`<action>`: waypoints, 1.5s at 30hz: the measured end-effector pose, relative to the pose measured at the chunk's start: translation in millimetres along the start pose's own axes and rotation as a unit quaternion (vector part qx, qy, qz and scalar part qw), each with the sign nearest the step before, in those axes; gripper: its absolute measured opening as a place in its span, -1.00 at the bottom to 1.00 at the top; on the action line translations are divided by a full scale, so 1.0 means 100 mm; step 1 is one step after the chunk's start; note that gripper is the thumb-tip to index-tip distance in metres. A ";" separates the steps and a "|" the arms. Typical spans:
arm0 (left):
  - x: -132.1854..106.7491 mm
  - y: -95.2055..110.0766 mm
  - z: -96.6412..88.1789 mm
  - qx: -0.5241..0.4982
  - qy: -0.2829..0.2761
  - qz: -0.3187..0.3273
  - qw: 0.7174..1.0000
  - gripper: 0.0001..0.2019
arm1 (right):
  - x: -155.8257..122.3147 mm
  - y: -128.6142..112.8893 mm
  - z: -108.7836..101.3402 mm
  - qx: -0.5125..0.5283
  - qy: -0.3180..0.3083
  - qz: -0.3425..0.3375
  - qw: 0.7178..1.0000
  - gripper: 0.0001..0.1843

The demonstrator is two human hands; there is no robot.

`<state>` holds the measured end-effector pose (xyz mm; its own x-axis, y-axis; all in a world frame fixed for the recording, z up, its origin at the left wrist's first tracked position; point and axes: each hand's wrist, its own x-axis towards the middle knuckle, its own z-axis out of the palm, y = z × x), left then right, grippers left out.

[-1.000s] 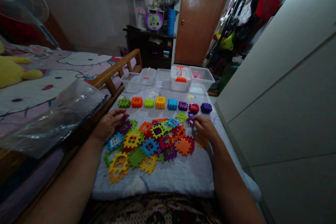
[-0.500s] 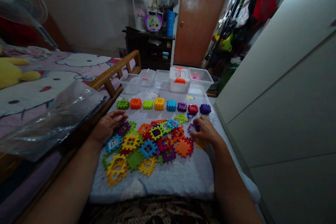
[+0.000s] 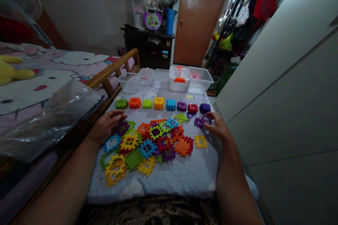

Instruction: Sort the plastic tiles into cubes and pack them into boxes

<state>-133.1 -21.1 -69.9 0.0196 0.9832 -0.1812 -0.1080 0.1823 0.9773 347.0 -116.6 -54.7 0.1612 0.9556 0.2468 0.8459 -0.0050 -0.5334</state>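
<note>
A heap of flat, toothed plastic tiles in many colours lies on a pale cloth-covered table. Behind it stands a row of several assembled cubes, from green at the left to purple at the right. My left hand rests flat on the heap's left edge, fingers stretched out, holding nothing. My right hand is at the right of the heap, its fingertips on a purple tile just in front of the purple cube. A single yellow tile lies apart by my right wrist.
Several clear plastic boxes stand at the table's far end, one with an orange latch. A wooden bed rail and a clear plastic bag lie to the left. A white cupboard wall rises at the right. A brown door stands behind.
My right hand has slid right and away with the purple tile, uncovering the yellow tile beneath it. My left hand has stayed in place.
</note>
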 end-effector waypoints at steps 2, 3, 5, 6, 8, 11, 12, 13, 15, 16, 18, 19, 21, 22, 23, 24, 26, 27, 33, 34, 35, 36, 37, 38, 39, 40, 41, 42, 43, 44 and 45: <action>0.00 0.01 0.01 -0.004 -0.001 -0.002 1.000 -0.46 | 0.00 0.04 0.01 -0.007 -0.009 0.004 1.000 -0.61; -0.01 0.01 0.01 -0.008 -0.002 -0.004 1.000 -0.45 | 0.00 0.04 0.04 -0.012 -0.016 0.002 1.000 -0.61; -0.01 0.01 0.00 -0.013 -0.005 -0.007 1.000 -0.44 | 0.00 0.02 0.10 -0.026 -0.032 -0.001 0.999 -0.59; -0.01 0.00 0.00 -0.014 -0.006 -0.008 1.000 -0.43 | 0.01 0.00 0.13 -0.035 -0.040 -0.002 0.999 -0.58; -0.01 0.00 0.00 -0.011 -0.006 -0.008 1.000 -0.43 | 0.03 -0.03 0.19 -0.056 -0.055 -0.004 0.997 -0.57; -0.01 0.00 0.00 -0.006 -0.009 -0.009 1.000 -0.43 | 0.04 -0.07 0.24 -0.081 -0.069 -0.001 0.994 -0.54; -0.01 0.01 0.00 -0.004 -0.008 -0.009 1.000 -0.43 | 0.04 -0.07 0.25 -0.085 -0.074 -0.001 0.994 -0.53; -0.01 0.01 0.00 -0.002 -0.008 -0.009 1.000 -0.43 | 0.04 -0.08 0.25 -0.087 -0.079 0.000 0.993 -0.51; -0.02 0.02 0.01 -0.002 -0.006 -0.010 1.000 -0.43 | 0.02 -0.08 0.25 -0.087 -0.082 0.004 0.993 -0.43; -0.02 0.02 0.02 -0.005 -0.006 -0.009 1.000 -0.43 | 0.02 -0.08 0.25 -0.089 -0.080 0.008 0.993 -0.39; -0.03 0.02 0.02 -0.007 -0.008 -0.008 1.000 -0.43 | 0.01 -0.07 0.25 -0.097 -0.071 0.018 0.993 -0.35; -0.02 0.02 0.02 -0.008 -0.009 -0.007 1.000 -0.43 | 0.00 -0.07 0.25 -0.103 -0.068 0.020 0.992 -0.36; -0.02 0.01 0.01 -0.006 -0.013 -0.005 1.000 -0.44 | 0.01 -0.06 0.26 -0.117 -0.067 0.020 0.991 -0.42; -0.02 0.01 0.01 -0.004 -0.013 -0.005 1.000 -0.44 | 0.01 -0.06 0.26 -0.123 -0.067 0.018 0.990 -0.46; -0.02 0.01 0.00 -0.001 -0.013 -0.005 1.000 -0.44 | 0.01 -0.06 0.27 -0.127 -0.068 0.017 0.989 -0.49; -0.01 0.01 0.00 0.001 -0.014 -0.006 1.000 -0.44 | 0.01 -0.06 0.27 -0.129 -0.068 0.016 0.989 -0.51; -0.01 0.00 0.00 0.002 -0.017 -0.012 1.000 -0.42 | 0.00 -0.07 0.27 -0.132 -0.069 0.015 0.989 -0.53; 0.00 0.00 0.00 -0.001 -0.020 -0.015 1.000 -0.42 | -0.01 -0.08 0.26 -0.134 -0.070 0.015 0.988 -0.53; 0.00 -0.01 0.00 -0.014 -0.026 -0.017 0.999 -0.44 | 0.06 -0.18 0.18 -0.091 -0.049 -0.026 0.994 -0.56; 0.00 -0.01 0.00 -0.008 -0.024 -0.016 1.000 -0.44 | 0.11 -0.21 0.17 -0.082 -0.041 -0.041 0.995 -0.55; -0.01 0.00 0.01 -0.002 -0.023 -0.015 1.000 -0.44 | 0.17 -0.26 0.16 -0.078 -0.031 -0.055 0.995 -0.54; -0.01 0.01 0.02 0.000 -0.022 -0.013 1.000 -0.43 | 0.25 -0.31 0.16 -0.080 -0.023 -0.066 0.994 -0.53; -0.02 0.02 0.02 -0.001 -0.021 -0.013 1.000 -0.43 | 0.33 -0.36 0.17 -0.085 -0.016 -0.074 0.993 -0.52; -0.03 0.02 0.03 -0.004 -0.021 -0.012 1.000 -0.43 | 0.43 -0.41 0.19 -0.093 -0.011 -0.080 0.992 -0.51; -0.03 0.02 0.03 -0.007 -0.022 -0.012 1.000 -0.44 | 0.52 -0.45 0.21 -0.102 -0.009 -0.083 0.991 -0.51; -0.04 0.02 0.03 -0.008 -0.023 -0.010 1.000 -0.45 | 0.62 -0.49 0.24 -0.111 -0.011 -0.085 0.990 -0.50; -0.04 0.02 0.03 -0.008 -0.024 -0.008 1.000 -0.45 | 0.71 -0.52 0.28 -0.119 -0.018 -0.087 0.989 -0.49; -0.04 0.01 0.02 -0.008 -0.025 -0.005 1.000 -0.46 | 0.79 -0.55 0.32 -0.124 -0.030 -0.088 0.988 -0.49; -0.03 0.00 0.02 -0.008 -0.027 -0.002 1.000 -0.47 | 0.86 -0.57 0.35 -0.129 -0.043 -0.088 0.987 -0.49; -0.03 -0.01 0.01 -0.008 -0.030 0.001 1.000 -0.48 | 0.93 -0.58 0.39 -0.133 -0.057 -0.087 0.986 -0.49; -0.02 -0.02 0.00 -0.007 -0.031 0.003 0.999 -0.49 | 0.98 -0.60 0.43 -0.138 -0.067 -0.085 0.984 -0.49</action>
<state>-132.8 -23.8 -71.6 0.0814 0.9823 -0.1686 -0.1226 0.1778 0.9764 290.8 -10.1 -33.3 -0.0480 0.9798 0.1939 0.9637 0.0964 -0.2488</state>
